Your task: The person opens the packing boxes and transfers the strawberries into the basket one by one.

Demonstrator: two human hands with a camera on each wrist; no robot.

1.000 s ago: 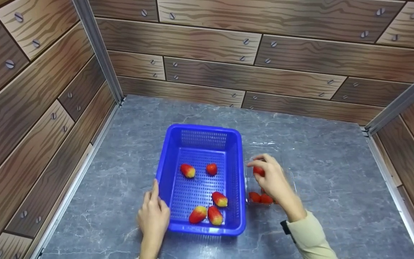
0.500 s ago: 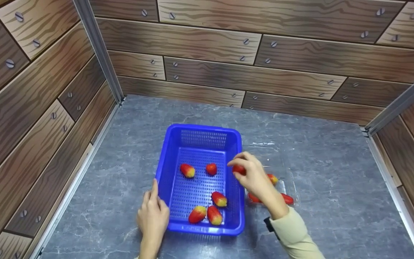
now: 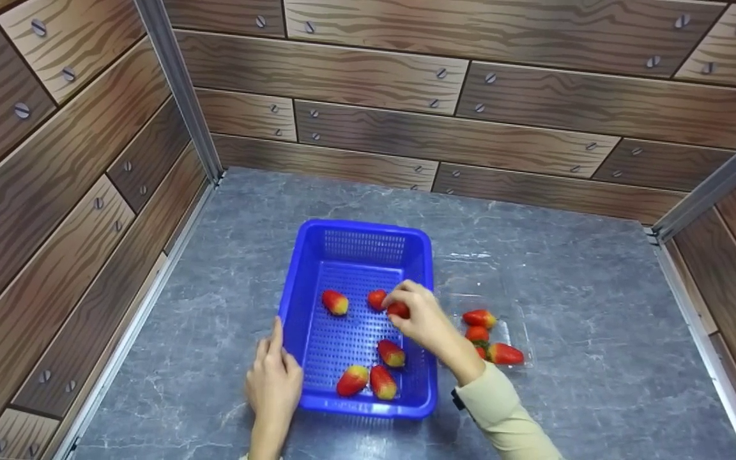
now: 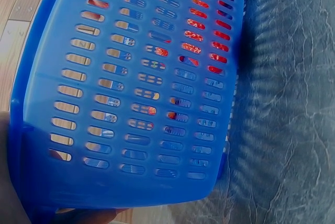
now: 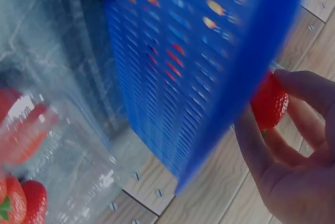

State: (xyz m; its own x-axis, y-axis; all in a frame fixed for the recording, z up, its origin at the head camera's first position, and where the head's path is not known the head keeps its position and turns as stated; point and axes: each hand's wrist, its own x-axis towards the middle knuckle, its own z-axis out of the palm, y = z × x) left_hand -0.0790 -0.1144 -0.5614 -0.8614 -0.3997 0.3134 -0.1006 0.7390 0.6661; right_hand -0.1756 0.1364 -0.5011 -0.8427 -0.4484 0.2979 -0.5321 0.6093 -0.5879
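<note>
In the head view my right hand (image 3: 422,319) pinches a red strawberry (image 3: 398,310) over the right part of a blue plastic basket (image 3: 368,407). The right wrist view shows this strawberry (image 5: 269,102) between thumb and fingers, beyond the basket's rim. My left hand (image 3: 274,377) holds the basket by its near left rim, the index finger lying along the side. On the basket floor are several red-and-yellow strawberries (image 3: 352,381), with another strawberry (image 3: 376,299) close to my right fingertips. Through the slotted basket wall (image 4: 131,98), bits of red show in the left wrist view.
Right of the basket lies a clear plastic box (image 3: 521,319) with several strawberries (image 3: 505,354) near its front; part of it sits behind my right forearm. Wood-patterned walls (image 3: 368,76) enclose the grey marbled tabletop (image 3: 591,294) at the back and sides.
My right hand has carried a strawberry leftward from the clear box, across the basket's right rim and over its inside. The left hand and basket have stayed in place.
</note>
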